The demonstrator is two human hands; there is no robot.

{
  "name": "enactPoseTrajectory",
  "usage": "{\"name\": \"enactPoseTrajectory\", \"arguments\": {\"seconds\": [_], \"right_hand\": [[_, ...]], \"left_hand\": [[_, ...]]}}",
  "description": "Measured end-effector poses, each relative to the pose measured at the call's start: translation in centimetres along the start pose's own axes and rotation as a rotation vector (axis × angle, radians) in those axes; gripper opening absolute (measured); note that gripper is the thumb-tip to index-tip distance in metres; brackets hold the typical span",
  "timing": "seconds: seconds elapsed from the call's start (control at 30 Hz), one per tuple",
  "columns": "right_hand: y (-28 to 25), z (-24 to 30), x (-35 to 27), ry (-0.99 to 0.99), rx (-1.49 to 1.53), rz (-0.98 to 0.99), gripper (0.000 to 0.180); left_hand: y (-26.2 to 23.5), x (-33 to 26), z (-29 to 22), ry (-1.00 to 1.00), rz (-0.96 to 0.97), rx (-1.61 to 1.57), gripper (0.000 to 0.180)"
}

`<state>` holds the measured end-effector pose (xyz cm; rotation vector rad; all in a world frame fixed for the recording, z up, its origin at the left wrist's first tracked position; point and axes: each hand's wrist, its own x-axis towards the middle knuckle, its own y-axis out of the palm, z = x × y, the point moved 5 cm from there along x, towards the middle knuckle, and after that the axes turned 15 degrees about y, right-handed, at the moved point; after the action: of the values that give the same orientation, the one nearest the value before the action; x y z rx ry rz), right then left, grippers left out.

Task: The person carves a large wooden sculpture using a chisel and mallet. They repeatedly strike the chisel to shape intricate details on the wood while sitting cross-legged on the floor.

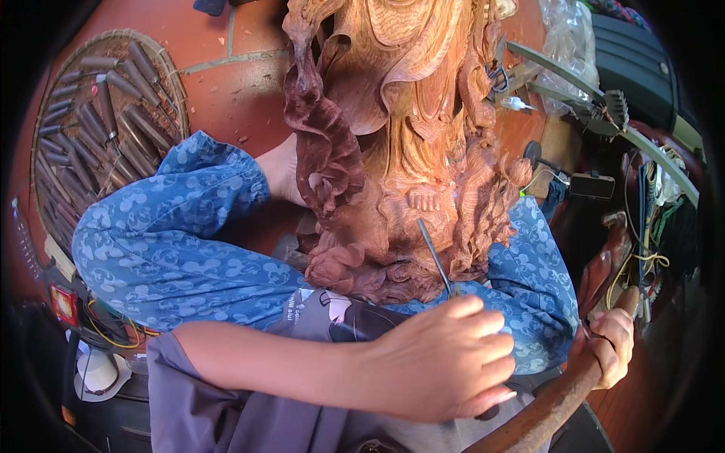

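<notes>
A carved reddish-brown wooden statue, with draped folds and a small carved foot, stands upright between my legs. My left hand reaches across my lap, closed round a carving chisel. The chisel's thin metal blade slants up to the statue's base, its tip just below the carved foot; whether it touches the wood I cannot tell. Most of the chisel's handle is hidden in my fist. Off to the right, my right hand wraps round a rough wooden mallet, shaped like a club, slanting toward the lower edge.
A round woven tray full of wooden-handled carving tools lies at the left on the tiled floor. My legs in blue patterned trousers flank the statue. At the right are a phone, cords, a clear plastic bag and a small bottle.
</notes>
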<state>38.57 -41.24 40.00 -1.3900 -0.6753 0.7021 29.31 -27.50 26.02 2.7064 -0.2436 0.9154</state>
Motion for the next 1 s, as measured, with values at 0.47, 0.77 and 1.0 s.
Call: {"name": "enactPoseTrajectory", "arguments": {"seconds": [0.47,0.77,1.0], "right_hand": [[3.1,0.2,2.2,-0.255,0.042,0.153,0.028],[2.5,0.5,2.6,-0.178,0.007,0.153,0.030],[2.8,1.8,3.1,-0.137,-0.024,0.141,0.031]], "left_hand": [[-1.4,-1.5,1.1,0.026,-0.307,-0.248,0.024],[-2.6,-3.7,2.2,0.103,-0.448,-0.277,0.018],[-2.2,-4.2,2.3,0.136,-0.583,-0.321,0.008]]}}
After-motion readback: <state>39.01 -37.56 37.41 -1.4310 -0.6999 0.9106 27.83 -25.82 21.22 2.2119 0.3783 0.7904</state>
